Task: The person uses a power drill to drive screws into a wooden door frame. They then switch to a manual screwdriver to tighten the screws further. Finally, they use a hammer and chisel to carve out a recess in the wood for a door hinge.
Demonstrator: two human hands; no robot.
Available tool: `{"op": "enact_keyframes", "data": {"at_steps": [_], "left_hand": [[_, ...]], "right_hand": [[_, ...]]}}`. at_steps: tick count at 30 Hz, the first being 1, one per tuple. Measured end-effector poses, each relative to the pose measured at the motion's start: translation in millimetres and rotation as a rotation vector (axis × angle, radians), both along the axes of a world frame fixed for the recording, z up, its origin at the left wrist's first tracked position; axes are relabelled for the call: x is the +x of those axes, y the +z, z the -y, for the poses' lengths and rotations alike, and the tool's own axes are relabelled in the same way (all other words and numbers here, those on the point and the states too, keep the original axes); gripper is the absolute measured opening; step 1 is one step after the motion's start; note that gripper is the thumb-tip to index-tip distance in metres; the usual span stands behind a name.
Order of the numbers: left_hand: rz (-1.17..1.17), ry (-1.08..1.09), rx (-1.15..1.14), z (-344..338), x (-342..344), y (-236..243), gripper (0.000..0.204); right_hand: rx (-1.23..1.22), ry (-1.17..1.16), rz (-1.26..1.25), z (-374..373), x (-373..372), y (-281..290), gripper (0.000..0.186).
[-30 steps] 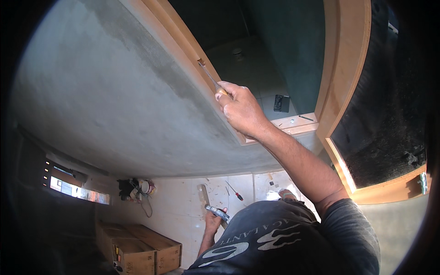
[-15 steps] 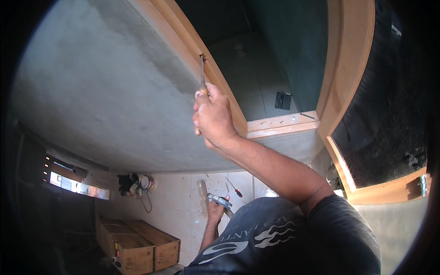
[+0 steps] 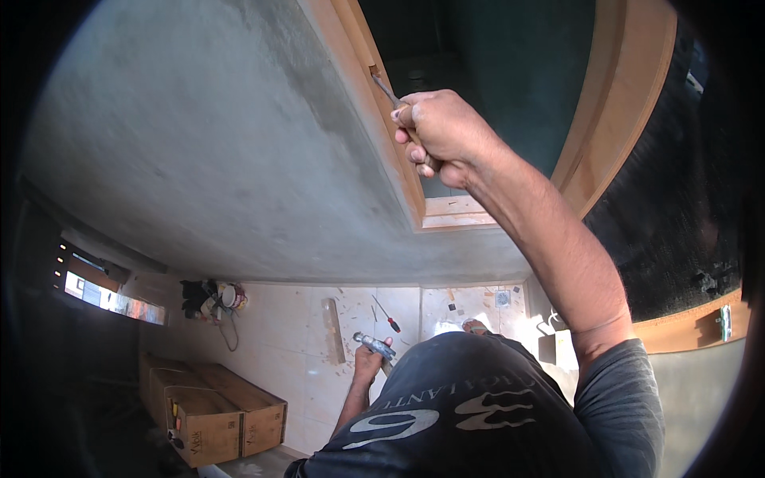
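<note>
A wood chisel (image 3: 386, 88) is gripped by its handle in my right hand (image 3: 442, 131), fingers wrapped round it. Its blade slants up and left, with the tip at a small dark cutout (image 3: 373, 70) in the wooden door frame (image 3: 396, 151). Lower down, my left hand (image 3: 368, 365) is closed round the handle of a hammer (image 3: 371, 344), its metal head pointing up and left. The hammer hangs beside my body, well apart from the chisel. My right hand covers much of the chisel's handle.
A grey plastered wall (image 3: 215, 159) runs left of the frame, and a dark door panel (image 3: 677, 231) stands at right. On the tiled floor lie a wooden strip (image 3: 334, 331), a red-handled screwdriver (image 3: 389, 317) and scattered chips. Cardboard boxes (image 3: 211, 426) stand at lower left.
The view has shifted. My right hand has swung rightward round the cutout, so the chisel, nearly upright before, now leans with its tip to the left. My left hand still holds the hammer low.
</note>
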State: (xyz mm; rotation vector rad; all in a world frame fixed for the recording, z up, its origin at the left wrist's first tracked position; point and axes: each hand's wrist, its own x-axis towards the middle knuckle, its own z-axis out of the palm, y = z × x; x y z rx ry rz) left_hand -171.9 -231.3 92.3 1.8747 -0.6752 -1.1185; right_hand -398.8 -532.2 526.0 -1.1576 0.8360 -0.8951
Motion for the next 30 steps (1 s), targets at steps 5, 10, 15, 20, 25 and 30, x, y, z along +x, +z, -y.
{"op": "enact_keyframes", "data": {"at_steps": [5, 10, 15, 20, 25, 30], "left_hand": [[0.042, -0.095, -0.094, 33.1, -5.7, 29.0, 0.029], [0.158, -0.153, -0.107, 39.0, -1.9, 23.0, 0.034], [0.239, -0.144, 0.024, 9.2, -5.9, 25.8, 0.042], [0.052, 0.011, 0.116, -53.8, 7.7, -23.5, 0.038], [-0.031, 0.182, -0.022, -82.8, 15.1, -36.0, 0.033], [-0.101, 0.297, -0.158, -69.7, -0.3, -27.0, 0.028]], "right_hand": [[-0.475, -0.048, -0.670, -3.7, -10.5, 11.5, 0.021], [-0.780, -0.142, -0.990, -21.9, 10.2, -5.3, 0.034], [-0.699, -0.114, -0.834, -4.7, 0.3, -5.3, 0.031], [-0.526, -0.016, -0.864, 21.1, -34.2, 22.0, 0.021], [-0.983, -0.359, -1.246, -14.8, -42.9, 32.2, 0.025], [-0.642, -0.406, -0.279, 14.8, -49.4, -28.9, 0.035]]}}
